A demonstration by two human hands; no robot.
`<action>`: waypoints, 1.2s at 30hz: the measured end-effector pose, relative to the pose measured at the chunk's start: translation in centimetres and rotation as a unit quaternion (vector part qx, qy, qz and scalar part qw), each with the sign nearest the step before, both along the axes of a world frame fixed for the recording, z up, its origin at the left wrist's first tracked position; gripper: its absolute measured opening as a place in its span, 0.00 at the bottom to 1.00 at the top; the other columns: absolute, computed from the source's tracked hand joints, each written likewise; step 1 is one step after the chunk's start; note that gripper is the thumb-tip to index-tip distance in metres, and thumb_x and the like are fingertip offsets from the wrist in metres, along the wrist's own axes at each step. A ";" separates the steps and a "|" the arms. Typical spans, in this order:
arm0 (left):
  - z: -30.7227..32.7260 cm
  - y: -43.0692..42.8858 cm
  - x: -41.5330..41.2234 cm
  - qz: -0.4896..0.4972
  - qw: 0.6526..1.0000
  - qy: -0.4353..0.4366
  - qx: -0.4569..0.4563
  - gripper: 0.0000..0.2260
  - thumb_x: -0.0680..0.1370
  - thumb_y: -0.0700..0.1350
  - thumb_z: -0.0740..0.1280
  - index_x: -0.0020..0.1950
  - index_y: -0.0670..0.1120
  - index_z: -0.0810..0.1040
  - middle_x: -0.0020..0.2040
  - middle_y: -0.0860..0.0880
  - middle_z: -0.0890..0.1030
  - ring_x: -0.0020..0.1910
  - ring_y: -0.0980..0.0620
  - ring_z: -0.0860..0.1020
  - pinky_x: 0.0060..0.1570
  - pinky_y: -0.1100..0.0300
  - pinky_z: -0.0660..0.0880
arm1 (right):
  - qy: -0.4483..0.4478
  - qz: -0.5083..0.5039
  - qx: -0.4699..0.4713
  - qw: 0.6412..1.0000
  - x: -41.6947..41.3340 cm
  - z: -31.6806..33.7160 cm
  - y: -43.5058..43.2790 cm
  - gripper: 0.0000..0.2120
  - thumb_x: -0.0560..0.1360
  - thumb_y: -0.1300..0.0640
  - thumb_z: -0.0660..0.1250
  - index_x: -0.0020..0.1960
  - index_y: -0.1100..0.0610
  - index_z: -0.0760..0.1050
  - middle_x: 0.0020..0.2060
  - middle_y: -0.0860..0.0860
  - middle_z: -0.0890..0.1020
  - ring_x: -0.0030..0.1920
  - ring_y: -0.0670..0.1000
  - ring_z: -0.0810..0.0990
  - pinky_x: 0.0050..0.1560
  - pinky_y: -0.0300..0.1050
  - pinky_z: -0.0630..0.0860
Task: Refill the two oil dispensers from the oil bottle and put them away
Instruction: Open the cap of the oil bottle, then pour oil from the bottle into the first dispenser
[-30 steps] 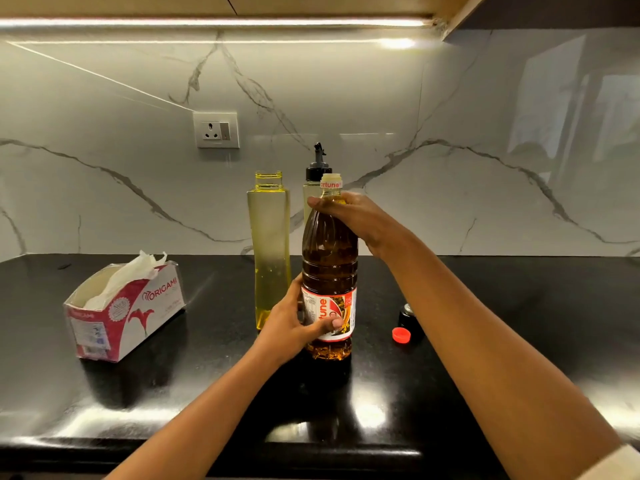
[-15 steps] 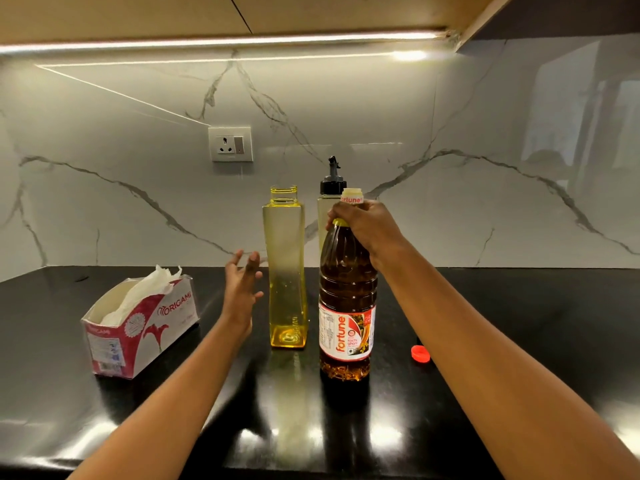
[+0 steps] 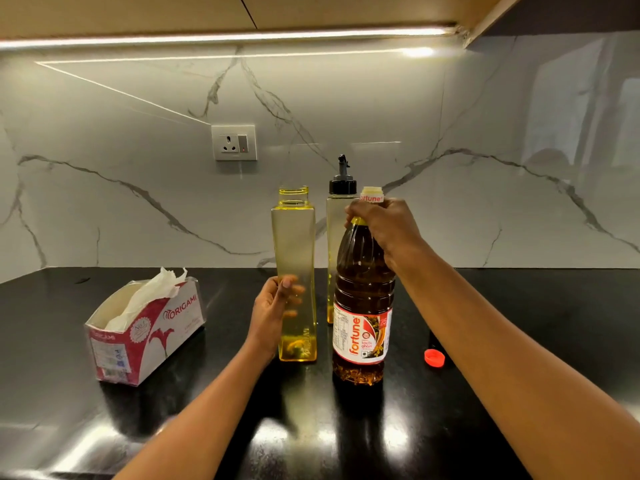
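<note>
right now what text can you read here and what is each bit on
"fortune": red, running up the oil bottle label.
"ortune": the bottle's cap band, first letter out of view.
"ORIGAMI": long side of the tissue box.
Too small or blurred: the label's fine print, the box's round seal and end panel, embossing on the open dispenser.

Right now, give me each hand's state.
Left hand: grips the open yellow dispenser.
Right hand: grips the oil bottle at its neck.

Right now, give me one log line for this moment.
left hand: holds open dispenser | right hand: grips oil bottle neck | second dispenser: capped | red cap: on counter
</note>
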State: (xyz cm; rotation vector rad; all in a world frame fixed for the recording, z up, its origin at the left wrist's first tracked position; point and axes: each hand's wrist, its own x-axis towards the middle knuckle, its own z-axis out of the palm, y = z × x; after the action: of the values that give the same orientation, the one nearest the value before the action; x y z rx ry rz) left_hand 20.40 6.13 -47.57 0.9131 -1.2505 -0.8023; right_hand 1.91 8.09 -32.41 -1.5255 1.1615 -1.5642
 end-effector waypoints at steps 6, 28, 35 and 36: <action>-0.2 1.3 -0.6 -0.005 1.000 0.014 -0.022 0.38 0.60 0.76 0.66 0.53 0.47 0.74 0.46 0.48 0.83 0.44 0.49 0.82 0.50 0.44 0.76 | 0.052 0.010 0.008 0.999 0.3 0.8 0.0 0.12 0.71 0.52 0.70 0.50 0.59 0.79 0.45 0.54 0.82 0.44 0.50 0.80 0.39 0.40 0.73; -0.4 2.2 -0.8 0.011 0.999 0.013 -0.048 0.38 0.60 0.78 0.65 0.54 0.47 0.74 0.44 0.49 0.82 0.42 0.51 0.82 0.45 0.50 0.77 | 0.033 -0.062 0.023 0.997 0.1 0.8 0.4 0.09 0.70 0.54 0.70 0.45 0.59 0.80 0.41 0.52 0.82 0.41 0.48 0.79 0.36 0.39 0.71; -0.5 2.2 -0.9 0.020 0.997 0.017 -0.067 0.39 0.60 0.77 0.65 0.54 0.46 0.75 0.42 0.50 0.83 0.40 0.53 0.81 0.38 0.58 0.78 | 0.159 -0.114 -0.043 0.980 0.9 2.2 -0.6 0.11 0.70 0.50 0.69 0.43 0.59 0.80 0.34 0.50 0.79 0.36 0.48 0.78 0.41 0.44 0.77; -0.5 2.2 -0.9 0.017 0.997 0.019 -0.068 0.39 0.60 0.77 0.65 0.54 0.46 0.75 0.42 0.50 0.83 0.40 0.53 0.81 0.38 0.59 0.78 | 0.188 -0.127 -0.058 0.972 1.2 2.8 -0.7 0.13 0.70 0.49 0.69 0.43 0.59 0.79 0.33 0.50 0.78 0.35 0.48 0.77 0.39 0.42 0.76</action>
State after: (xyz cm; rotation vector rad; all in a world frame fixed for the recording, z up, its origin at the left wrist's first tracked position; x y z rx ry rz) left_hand 19.54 8.29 -48.09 0.8045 -1.2367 -0.6958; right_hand 3.08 7.41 -29.62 -1.8685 1.5506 -1.5701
